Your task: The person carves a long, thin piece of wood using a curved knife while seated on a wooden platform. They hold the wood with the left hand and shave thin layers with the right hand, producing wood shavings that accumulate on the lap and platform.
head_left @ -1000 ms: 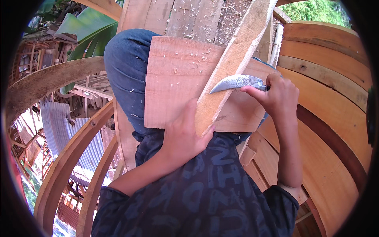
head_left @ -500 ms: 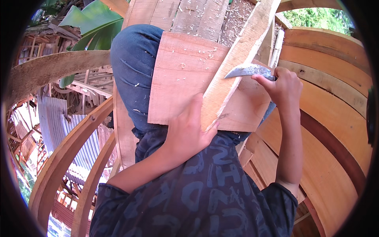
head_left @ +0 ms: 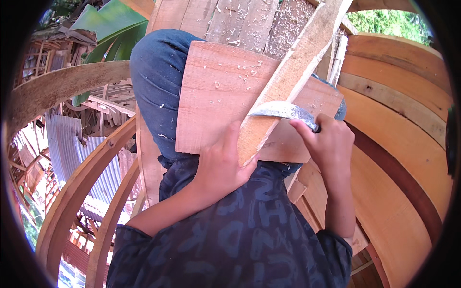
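A long wooden strip [head_left: 294, 67] slants from near my body toward the far right, its near part lying over a flat board [head_left: 218, 96] on my lap. My left hand [head_left: 222, 161] is wrapped round the near end of the strip. In my right hand [head_left: 332, 141] is the dark handle of a curved knife [head_left: 285, 110], mostly hidden by my fingers. Its worn, grey blade lies across the strip, a little beyond my left hand, with the tip pointing left. Pale shavings are scattered over the board.
Planks strewn with wood shavings [head_left: 240, 24] extend ahead of me. A wall of curved planks [head_left: 398, 105] rises at the right. Bent wooden ribs [head_left: 86, 182] stand at the left, with corrugated metal sheets [head_left: 93, 158] beyond. A large green leaf [head_left: 110, 29] hangs at the far left.
My right hand has drawn the knife nearer to me and leftward along the strip. The strip and my left hand have shifted slightly, the left hand still holding the near end.
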Demonstrator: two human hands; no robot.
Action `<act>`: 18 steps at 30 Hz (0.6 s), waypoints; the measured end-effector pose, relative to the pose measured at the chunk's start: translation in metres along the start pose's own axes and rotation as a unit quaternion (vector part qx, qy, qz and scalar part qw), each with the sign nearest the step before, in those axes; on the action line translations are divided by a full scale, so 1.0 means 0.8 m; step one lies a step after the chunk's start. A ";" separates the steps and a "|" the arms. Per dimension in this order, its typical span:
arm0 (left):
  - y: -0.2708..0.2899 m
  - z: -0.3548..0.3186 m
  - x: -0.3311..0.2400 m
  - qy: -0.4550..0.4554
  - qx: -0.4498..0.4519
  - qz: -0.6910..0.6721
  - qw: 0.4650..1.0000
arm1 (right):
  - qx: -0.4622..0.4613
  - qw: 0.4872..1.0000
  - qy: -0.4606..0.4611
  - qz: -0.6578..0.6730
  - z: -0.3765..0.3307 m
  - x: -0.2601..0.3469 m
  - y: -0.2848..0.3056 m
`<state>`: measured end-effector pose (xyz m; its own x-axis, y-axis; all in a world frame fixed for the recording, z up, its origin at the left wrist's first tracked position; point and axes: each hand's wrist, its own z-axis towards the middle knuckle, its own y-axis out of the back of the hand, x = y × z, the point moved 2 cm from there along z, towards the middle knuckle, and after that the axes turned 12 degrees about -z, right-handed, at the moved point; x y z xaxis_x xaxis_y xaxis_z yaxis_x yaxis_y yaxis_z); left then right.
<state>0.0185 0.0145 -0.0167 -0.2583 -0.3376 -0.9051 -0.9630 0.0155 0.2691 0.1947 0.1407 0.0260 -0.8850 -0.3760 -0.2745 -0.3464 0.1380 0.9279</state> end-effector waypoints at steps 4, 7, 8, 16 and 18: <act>-0.001 0.006 -0.010 -0.002 -0.001 0.011 1.000 | 0.008 1.000 0.013 -0.020 0.035 -0.014 -0.004; -0.005 0.015 -0.012 -0.006 -0.005 0.015 1.000 | -0.008 0.999 0.025 -0.044 0.063 -0.033 -0.001; -0.006 0.013 -0.011 0.000 -0.004 0.016 1.000 | -0.025 0.998 0.032 -0.054 0.066 -0.037 -0.003; -0.008 0.013 -0.011 0.011 -0.003 0.035 0.999 | -0.014 0.997 -0.031 -0.065 0.094 -0.063 -0.014; -0.009 0.016 -0.011 0.003 -0.007 0.051 0.999 | -0.046 0.996 -0.062 -0.054 0.097 -0.071 -0.029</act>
<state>0.0267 0.0296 -0.0150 -0.3538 -0.3416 -0.8707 -0.9307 0.0359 0.3641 0.2291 0.2303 0.0001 -0.8774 -0.2680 -0.3979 -0.4172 0.0166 0.9087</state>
